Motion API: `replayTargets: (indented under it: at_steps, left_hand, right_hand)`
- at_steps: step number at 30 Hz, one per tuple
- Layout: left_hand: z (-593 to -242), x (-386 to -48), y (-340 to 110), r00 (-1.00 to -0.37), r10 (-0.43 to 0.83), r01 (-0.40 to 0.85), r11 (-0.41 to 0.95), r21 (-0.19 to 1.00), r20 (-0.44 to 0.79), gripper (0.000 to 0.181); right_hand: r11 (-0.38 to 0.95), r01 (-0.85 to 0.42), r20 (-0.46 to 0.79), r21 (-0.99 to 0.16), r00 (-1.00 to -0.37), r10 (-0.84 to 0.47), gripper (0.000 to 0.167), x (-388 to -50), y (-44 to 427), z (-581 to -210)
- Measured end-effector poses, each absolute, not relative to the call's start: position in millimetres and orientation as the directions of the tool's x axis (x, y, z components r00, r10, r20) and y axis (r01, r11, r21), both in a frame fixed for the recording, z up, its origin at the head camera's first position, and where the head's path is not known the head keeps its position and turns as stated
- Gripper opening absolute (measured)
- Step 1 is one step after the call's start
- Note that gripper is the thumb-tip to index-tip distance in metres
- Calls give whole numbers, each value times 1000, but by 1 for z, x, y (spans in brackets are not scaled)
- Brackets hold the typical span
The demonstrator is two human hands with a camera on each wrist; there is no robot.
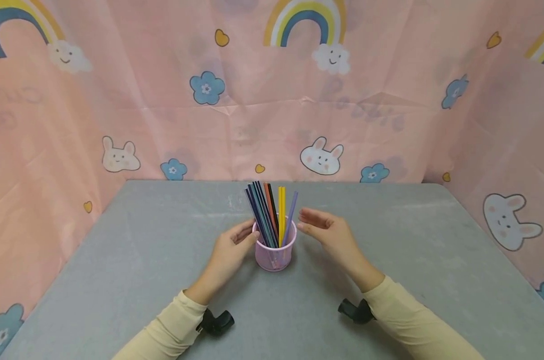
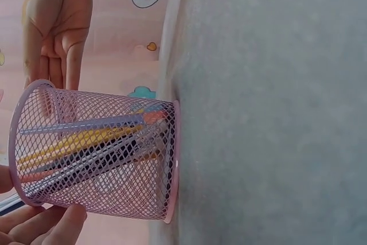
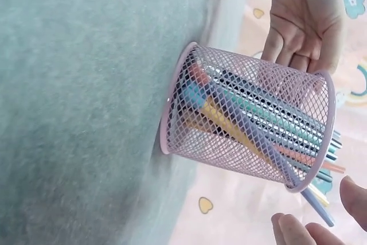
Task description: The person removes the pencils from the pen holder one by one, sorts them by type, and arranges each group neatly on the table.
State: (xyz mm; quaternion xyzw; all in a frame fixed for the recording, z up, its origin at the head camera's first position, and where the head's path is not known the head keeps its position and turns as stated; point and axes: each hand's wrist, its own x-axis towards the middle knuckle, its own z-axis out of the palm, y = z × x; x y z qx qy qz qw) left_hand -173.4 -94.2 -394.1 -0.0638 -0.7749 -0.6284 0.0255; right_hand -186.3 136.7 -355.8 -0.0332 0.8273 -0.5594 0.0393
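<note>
the left hand (image 1: pixel 228 250), thumb and fingers apart, touched the pink mesh cup (image 1: pixel 274 260) (coloured sticks (image 1: pixel 263 215) leaned inside) at nine o'clock; the right hand (image 1: pixel 332 237), likewise parted, hovered near three.

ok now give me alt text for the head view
A round pink mesh cup of slim multicoloured sticks stands on a grey table, a bare left hand at the cup's rim, a bare right hand apart. Behind hangs a pink cloth backdrop printed with rabbits and rainbows.
</note>
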Motion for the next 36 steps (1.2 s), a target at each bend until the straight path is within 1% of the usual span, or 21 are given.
replayTargets:
  at_steps: [10,14,22,27,34,36]
  left_hand:
    - [-397,-172,-94,-990,72,134,186,973,123,43]
    - [-397,-172,-95,-990,73,131,181,975,119,43]
    - [-400,-173,-96,-987,80,154,188,970,141,44]
    - [-400,-173,-95,-985,84,162,193,968,148,44]
    - [-399,-172,-95,-989,74,142,189,972,130,44]
    - [-399,-173,-95,-987,78,156,195,968,144,44]
  right_hand:
    - [311,-23,7,-950,-999,-54,45,-199,126,-358]
    - [280,-41,24,-959,-998,-65,46,-203,123,-357]
    - [189,-31,17,-981,-997,-76,45,-208,118,-352]
    - [177,-20,9,-984,-998,-62,42,-211,116,-353]
    - [156,-39,36,-987,-999,-23,38,-213,114,-350]
    - [154,-41,38,-987,-999,-20,38,-213,113,-348]
